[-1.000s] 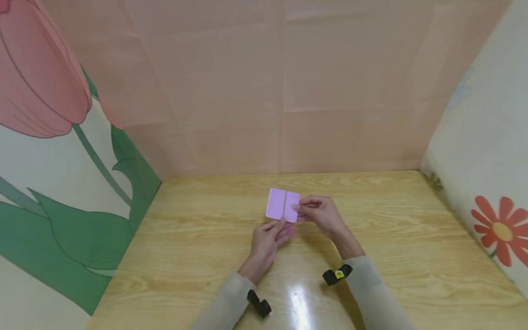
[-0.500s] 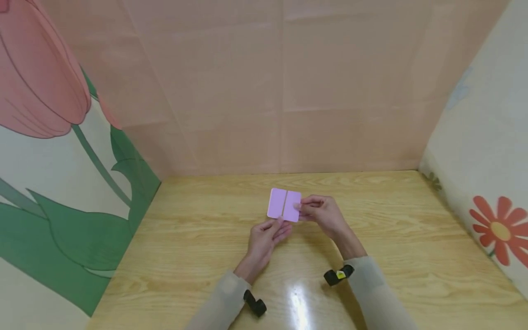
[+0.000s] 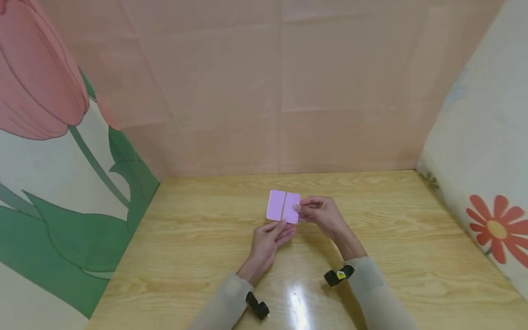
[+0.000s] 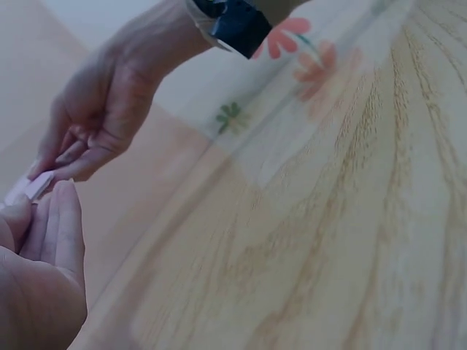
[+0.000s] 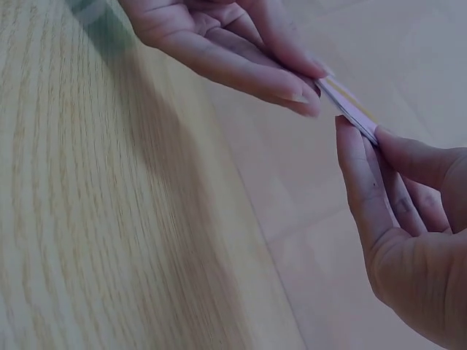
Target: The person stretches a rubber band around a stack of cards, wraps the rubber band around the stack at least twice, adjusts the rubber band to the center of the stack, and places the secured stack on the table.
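Note:
Both hands hold a small flat lilac square with rounded corners above the table. A thin gold-brown line runs across its face from top to bottom, right of the middle. My left hand pinches the lower edge between thumb and fingers. At the right edge, my right hand pinches it with the thumb on top. In the right wrist view the lilac square appears nearly edge-on and thin, with a yellowish stripe. Only a sliver of it shows in the left wrist view, partly hidden by fingers.
A wood-grain table lies below the hands. Behind it stands a plain pinkish-brown backdrop. Flower-printed panels flank it, with a tulip at left and a red flower at right. Black cameras are strapped to both wrists.
The left hand shifts slightly left, then back right. Both hands keep their pinch on the lilac square, which tilts and moves only a little.

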{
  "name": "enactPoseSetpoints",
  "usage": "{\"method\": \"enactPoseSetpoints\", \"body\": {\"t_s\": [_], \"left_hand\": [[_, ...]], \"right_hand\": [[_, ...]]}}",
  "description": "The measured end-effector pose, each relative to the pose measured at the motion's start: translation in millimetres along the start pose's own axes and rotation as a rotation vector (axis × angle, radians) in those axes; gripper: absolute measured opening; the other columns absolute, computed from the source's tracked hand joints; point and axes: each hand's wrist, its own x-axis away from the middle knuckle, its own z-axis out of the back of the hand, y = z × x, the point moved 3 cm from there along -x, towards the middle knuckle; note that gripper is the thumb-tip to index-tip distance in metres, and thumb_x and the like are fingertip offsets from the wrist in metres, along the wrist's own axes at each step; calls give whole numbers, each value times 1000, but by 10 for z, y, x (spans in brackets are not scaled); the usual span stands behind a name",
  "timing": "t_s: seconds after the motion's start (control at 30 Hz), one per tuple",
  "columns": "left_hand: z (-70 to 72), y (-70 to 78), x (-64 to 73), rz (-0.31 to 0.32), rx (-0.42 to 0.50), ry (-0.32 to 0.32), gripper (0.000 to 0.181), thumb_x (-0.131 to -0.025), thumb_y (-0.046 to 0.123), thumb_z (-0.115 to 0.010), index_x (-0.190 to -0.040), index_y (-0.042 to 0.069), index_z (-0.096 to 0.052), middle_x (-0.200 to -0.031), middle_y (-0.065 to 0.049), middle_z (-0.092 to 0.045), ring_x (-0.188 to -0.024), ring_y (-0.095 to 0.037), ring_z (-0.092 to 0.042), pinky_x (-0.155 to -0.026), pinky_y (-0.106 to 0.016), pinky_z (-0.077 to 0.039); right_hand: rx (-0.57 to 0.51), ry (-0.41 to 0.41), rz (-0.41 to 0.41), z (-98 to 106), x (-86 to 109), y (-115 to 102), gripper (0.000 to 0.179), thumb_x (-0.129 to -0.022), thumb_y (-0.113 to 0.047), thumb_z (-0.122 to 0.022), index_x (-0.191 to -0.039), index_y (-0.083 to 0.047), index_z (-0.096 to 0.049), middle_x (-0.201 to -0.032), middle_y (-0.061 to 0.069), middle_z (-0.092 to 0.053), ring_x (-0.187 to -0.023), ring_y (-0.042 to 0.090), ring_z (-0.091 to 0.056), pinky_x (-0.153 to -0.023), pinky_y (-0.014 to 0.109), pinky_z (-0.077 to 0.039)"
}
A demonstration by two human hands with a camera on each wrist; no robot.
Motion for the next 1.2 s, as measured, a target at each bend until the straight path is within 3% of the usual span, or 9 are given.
{"method": "enactPoseSetpoints", "body": {"t_s": [0.57, 1.2], "left_hand": [[30, 5, 55, 36, 0, -48, 35, -99, 9, -72, -125, -13, -67, -114, -27, -76, -100, -29, -80, -100, -42, -64], [57, 15, 87, 48, 25, -53, 33, -100, 5, -70, -126, -15, -65, -109, -24, -79, -98, -27, -80, -99, -42, -64]], "right_hand": [[39, -2, 0, 29, 33, 71, 8, -95, 3, -72, -101, 6, -69, -86, 3, -80, -77, 19, -79, -77, 34, -70], [40, -21, 19, 37, 41, 87, 10, -95, 3, -74, -102, 8, -69, -85, 0, -80, -76, 16, -79, -75, 32, -69]]}}
